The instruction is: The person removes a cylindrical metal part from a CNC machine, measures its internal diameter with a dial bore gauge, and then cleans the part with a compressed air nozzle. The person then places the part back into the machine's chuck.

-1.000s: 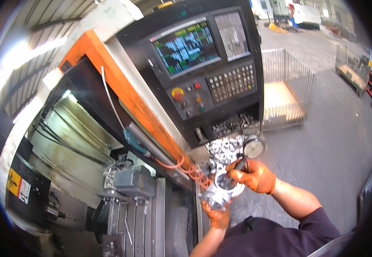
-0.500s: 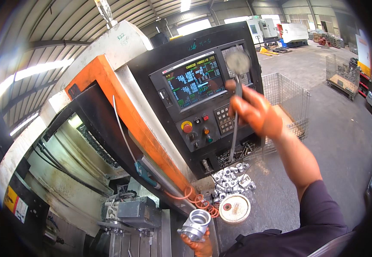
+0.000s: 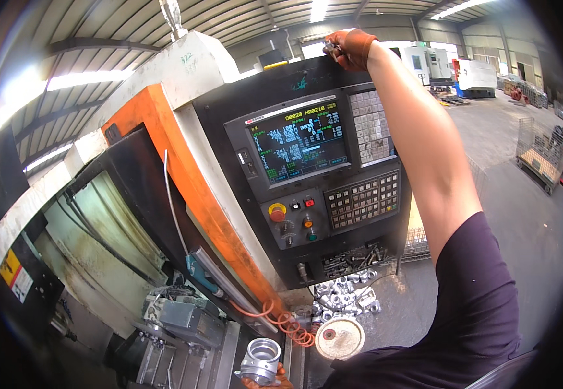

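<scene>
Low in the picture, my left hand (image 3: 281, 378), in an orange glove, holds a silvery metal pipe fitting (image 3: 259, 360) with its round open mouth facing up. My right arm is stretched high and forward. At the top edge of the black control panel (image 3: 275, 78), my gloved right hand (image 3: 351, 50) has its fingers curled together. A small greyish bit shows at those fingertips; what it belongs to is hidden. Below lies the lit screen (image 3: 301, 139), with a keypad (image 3: 364, 201) and a red stop button (image 3: 277, 212) under it.
An orange-edged machine with an open bay stands left, a clamped metal block (image 3: 191, 321) inside. A teal air gun (image 3: 200, 275) hangs by a coiled orange hose (image 3: 281, 319). Silvery fittings (image 3: 343, 295) lie on the floor beside a round white lid (image 3: 340, 338). Wire cages (image 3: 541, 152) stand right.
My right hand has risen from in front of the panel to its top edge. The long rod with a round head it held no longer shows. My left hand with the fitting shifted left and down.
</scene>
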`<state>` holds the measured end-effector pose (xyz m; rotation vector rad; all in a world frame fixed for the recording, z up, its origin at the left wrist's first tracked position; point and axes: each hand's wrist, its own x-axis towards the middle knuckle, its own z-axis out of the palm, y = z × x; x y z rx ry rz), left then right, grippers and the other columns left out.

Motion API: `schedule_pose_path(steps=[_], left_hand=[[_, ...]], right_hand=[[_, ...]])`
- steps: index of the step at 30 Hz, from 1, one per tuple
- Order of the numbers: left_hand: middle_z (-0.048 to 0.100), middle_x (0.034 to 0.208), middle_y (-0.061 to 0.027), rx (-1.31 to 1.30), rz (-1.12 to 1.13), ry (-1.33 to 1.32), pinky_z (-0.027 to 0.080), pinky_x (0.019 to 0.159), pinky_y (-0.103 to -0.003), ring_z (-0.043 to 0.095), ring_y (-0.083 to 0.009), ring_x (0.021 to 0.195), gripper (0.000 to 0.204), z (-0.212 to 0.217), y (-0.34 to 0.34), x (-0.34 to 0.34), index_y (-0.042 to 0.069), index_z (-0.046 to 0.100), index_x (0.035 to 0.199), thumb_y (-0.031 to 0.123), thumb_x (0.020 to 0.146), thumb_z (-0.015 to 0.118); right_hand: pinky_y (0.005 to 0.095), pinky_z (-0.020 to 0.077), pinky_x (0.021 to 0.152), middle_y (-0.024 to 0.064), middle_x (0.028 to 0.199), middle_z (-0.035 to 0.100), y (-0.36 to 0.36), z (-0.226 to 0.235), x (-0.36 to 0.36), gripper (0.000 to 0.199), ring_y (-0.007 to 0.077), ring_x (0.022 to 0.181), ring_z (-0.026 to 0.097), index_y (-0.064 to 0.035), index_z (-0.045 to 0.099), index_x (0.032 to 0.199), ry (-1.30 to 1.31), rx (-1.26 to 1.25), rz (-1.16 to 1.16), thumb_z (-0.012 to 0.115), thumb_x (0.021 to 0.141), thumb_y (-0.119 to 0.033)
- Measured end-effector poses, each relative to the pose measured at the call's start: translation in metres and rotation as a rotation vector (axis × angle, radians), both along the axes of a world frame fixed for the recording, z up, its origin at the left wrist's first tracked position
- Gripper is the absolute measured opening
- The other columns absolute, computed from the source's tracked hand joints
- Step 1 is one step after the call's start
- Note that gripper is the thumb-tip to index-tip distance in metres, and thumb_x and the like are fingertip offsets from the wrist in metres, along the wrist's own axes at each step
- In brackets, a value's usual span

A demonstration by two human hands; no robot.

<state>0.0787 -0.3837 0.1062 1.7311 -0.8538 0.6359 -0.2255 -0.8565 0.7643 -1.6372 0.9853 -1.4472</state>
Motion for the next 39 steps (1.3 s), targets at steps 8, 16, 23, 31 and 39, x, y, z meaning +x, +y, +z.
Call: schedule_pose_path(steps=[8, 16, 23, 31, 39], left_hand=[[0.052, 0.138, -0.0388, 0.081, 0.080, -0.148, 0.050, 0.102, -0.060, 0.058, -0.0539, 0.120, 0.085, -0.009, -0.012, -0.020, -0.013, 0.035, 0.150, 0.044, 0.098, 0.070], [0.053, 0.141, -0.0388, -0.011, 0.132, -0.407, 0.053, 0.098, -0.059, 0.061, -0.0545, 0.118, 0.081, -0.012, -0.025, -0.011, -0.012, 0.035, 0.151, 0.048, 0.103, 0.062], [0.053, 0.137, -0.0212, -0.294, -0.374, 0.292, 0.059, 0.076, -0.038, 0.066, -0.0279, 0.099, 0.092, 0.012, -0.013, -0.015, 0.005, 0.017, 0.161, 0.014, 0.093, 0.078], [0.064, 0.130, -0.0131, -0.146, -0.885, 1.095, 0.055, 0.094, -0.038, 0.065, -0.0235, 0.114, 0.053, 0.049, 0.003, -0.006, -0.002, 0.051, 0.143, 0.023, 0.098, 0.065], [0.069, 0.116, -0.0078, -0.071, -1.101, 1.580, 0.056, 0.080, -0.032, 0.067, -0.0153, 0.096, 0.065, 0.000, -0.018, -0.036, -0.001, 0.057, 0.138, 0.054, 0.105, 0.051]], right_hand=[[0.0166, 0.0448, 0.045, -0.0023, 0.087, 0.079, 0.010, 0.002, -0.012, 0.023, 0.0012, 0.059, 0.064, -0.0218, 0.068, 0.115, 0.134, 0.048, -0.001, 0.053, 0.108, -0.037], [0.0174, 0.0501, 0.047, 0.0005, 0.089, 0.078, 0.020, -0.010, -0.020, 0.026, 0.0035, 0.066, 0.069, -0.0161, 0.065, 0.118, -0.023, 0.076, 0.032, 0.053, 0.108, -0.038], [0.0201, 0.0551, 0.061, 0.0060, 0.101, 0.078, 0.021, -0.039, -0.045, 0.041, 0.0101, 0.078, 0.073, -0.0096, 0.066, 0.126, -0.186, -0.232, -0.019, 0.054, 0.108, -0.045], [0.0319, 0.0601, 0.076, 0.0141, 0.108, 0.075, 0.198, -0.409, 0.014, 0.062, 0.0202, 0.084, 0.074, -0.0011, 0.060, 0.141, 0.344, 0.348, 0.666, 0.049, 0.108, -0.052], [0.0384, 0.0607, 0.084, 0.0140, 0.119, 0.073, 0.288, -0.639, 0.045, 0.083, 0.0263, 0.099, 0.076, -0.0087, 0.052, 0.147, 0.006, 1.285, 0.975, 0.048, 0.099, -0.076]])
